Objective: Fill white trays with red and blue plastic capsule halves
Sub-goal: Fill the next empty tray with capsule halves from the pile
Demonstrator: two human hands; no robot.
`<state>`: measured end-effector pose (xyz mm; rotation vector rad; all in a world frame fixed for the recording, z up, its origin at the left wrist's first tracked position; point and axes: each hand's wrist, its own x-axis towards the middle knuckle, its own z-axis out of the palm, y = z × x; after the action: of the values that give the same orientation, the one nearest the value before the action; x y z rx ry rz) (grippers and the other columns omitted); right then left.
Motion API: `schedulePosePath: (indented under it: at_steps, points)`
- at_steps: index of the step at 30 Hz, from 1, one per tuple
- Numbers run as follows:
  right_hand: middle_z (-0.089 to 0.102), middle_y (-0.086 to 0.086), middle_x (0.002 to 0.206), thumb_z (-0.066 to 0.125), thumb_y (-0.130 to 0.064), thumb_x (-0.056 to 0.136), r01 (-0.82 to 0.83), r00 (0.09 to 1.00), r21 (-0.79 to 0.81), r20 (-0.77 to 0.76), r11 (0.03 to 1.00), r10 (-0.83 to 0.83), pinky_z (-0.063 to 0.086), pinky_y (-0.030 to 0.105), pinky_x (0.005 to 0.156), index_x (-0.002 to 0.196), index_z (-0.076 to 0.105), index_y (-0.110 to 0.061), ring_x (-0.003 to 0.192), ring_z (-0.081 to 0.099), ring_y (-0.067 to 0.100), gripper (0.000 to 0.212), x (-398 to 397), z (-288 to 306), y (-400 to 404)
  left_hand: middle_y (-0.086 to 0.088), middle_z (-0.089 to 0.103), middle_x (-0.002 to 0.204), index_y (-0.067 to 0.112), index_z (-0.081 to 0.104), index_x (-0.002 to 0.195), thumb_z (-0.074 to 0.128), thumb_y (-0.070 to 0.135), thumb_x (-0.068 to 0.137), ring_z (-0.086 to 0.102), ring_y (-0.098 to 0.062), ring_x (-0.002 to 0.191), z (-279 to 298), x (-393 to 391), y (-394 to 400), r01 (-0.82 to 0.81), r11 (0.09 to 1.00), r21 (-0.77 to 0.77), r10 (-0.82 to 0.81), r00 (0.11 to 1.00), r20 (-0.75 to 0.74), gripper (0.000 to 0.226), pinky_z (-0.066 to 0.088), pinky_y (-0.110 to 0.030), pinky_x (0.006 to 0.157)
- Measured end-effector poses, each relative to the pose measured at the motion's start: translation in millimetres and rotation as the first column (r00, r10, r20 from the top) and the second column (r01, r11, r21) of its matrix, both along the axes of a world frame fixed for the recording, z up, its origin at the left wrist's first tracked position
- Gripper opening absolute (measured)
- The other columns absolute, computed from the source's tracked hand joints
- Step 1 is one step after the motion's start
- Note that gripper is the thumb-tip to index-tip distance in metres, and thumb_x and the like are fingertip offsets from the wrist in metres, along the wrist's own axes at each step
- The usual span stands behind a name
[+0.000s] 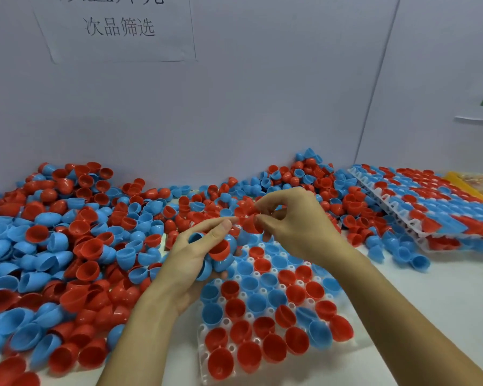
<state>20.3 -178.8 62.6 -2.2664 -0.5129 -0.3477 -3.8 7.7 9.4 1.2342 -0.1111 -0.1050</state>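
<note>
Red and blue plastic capsule halves [67, 246] lie in a loose heap across the left and back of the pale tabletop [430, 302], piled against the grey partition wall [262, 107]. Directly below the hands sits a white moulded plastic tray [207, 330], most of its round pockets already seated with red and blue cups, open side up; the pockets at its far edge are partly hidden by the hands.

Over the tray's far left corner, the left hand [195, 260] is turned palm up with its fingers curled round a small clutch of halves [219, 253], one red and several blue, while its index finger reaches out towards the right hand. The right hand [296, 224] hovers above the tray's far edge, just beside the left, and pinches a single red capsule half [251, 225] between thumb and fingertips, the remaining fingers bent loosely. That red piece hangs just above the tray, near the fringe of the loose heap, and whether it touches anything beneath cannot be told.

Well apart on the right, a stack of filled white trays [430, 207] rests at an angle, its rows showing red and blue. More loose halves are scattered between the stack and the near tray. A paper sign with printed characters [117, 29] is fixed to the wall above the heap.
</note>
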Motion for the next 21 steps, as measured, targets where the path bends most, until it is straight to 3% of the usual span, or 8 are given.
schedulePosePath:
  at_steps: [3,8,11,14,17,21]
  points:
    - [0.072,-0.007,0.075,0.073,-0.009,0.088,0.054,0.998,-0.098,-0.013,0.994,-0.056,0.057,0.015,0.061,0.095,0.078,-0.016,0.063,0.07,0.004,0.011,-8.1,4.4,-40.2,-0.013,0.074,0.097,0.022,0.078,0.105,0.077,0.044,0.068,0.072,-0.022,0.076,-0.7,2.9,3.4,-0.076,0.996,-0.042,0.076,0.997,-0.013,0.043,0.049,-0.027,0.044]
    - [0.07,-0.016,0.078,0.074,-0.015,0.087,0.045,0.974,-0.394,-0.188,0.918,-0.129,0.052,0.008,0.06,0.094,0.077,-0.028,0.073,0.067,-0.008,0.016,-43.2,-0.8,-104.0,-0.015,0.073,0.107,0.02,0.077,0.106,0.074,0.038,0.076,0.071,-0.021,0.076,-2.2,5.3,4.1,-0.11,0.99,-0.085,0.106,0.993,-0.045,0.036,0.051,-0.027,0.045]
    - [0.066,-0.019,0.078,0.073,-0.02,0.089,0.042,0.95,-0.558,-0.234,0.828,-0.205,0.052,0.013,0.063,0.091,0.075,-0.037,0.079,0.062,-0.009,0.017,-65.5,-8.8,-119.4,-0.014,0.072,0.106,0.019,0.076,0.106,0.074,0.037,0.077,0.071,-0.021,0.078,-2.0,4.6,1.8,-0.113,0.988,-0.11,0.106,0.992,-0.06,0.034,0.05,-0.026,0.045]
    - [0.061,-0.021,0.084,0.072,-0.032,0.088,-0.001,0.925,-0.679,-0.28,0.734,-0.258,0.053,0.021,0.063,0.09,0.069,-0.046,0.074,0.061,0.003,0.014,-76.4,-17.3,-115.1,-0.011,0.073,0.102,0.022,0.076,0.102,0.074,0.037,0.074,0.071,-0.02,0.077,-0.5,3.5,-0.3,-0.126,0.982,-0.143,0.114,0.99,-0.088,0.032,0.051,-0.025,0.046]
    - [0.057,-0.019,0.092,0.069,-0.035,0.089,-0.017,0.923,-0.751,-0.265,0.66,-0.278,0.048,0.019,0.065,0.109,0.069,-0.041,0.079,0.058,0.005,0.02,-77.3,-27.1,-103.8,-0.011,0.074,0.101,0.021,0.076,0.1,0.072,0.033,0.075,0.071,-0.02,0.076,1.7,1.2,-1.1,-0.138,0.971,-0.193,0.118,0.987,-0.112,0.028,0.052,-0.024,0.046]
    - [0.06,-0.016,0.098,0.067,-0.032,0.091,-0.041,0.914,-0.77,-0.286,0.637,-0.287,0.055,0.023,0.075,0.112,0.07,-0.038,0.081,0.06,0.006,0.022,-74.9,-25.3,-98.4,-0.012,0.075,0.102,0.02,0.078,0.096,0.072,0.03,0.076,0.071,-0.021,0.079,3.7,-1.6,-1.6,-0.147,0.959,-0.243,0.116,0.983,-0.139,0.023,0.052,-0.025,0.046]
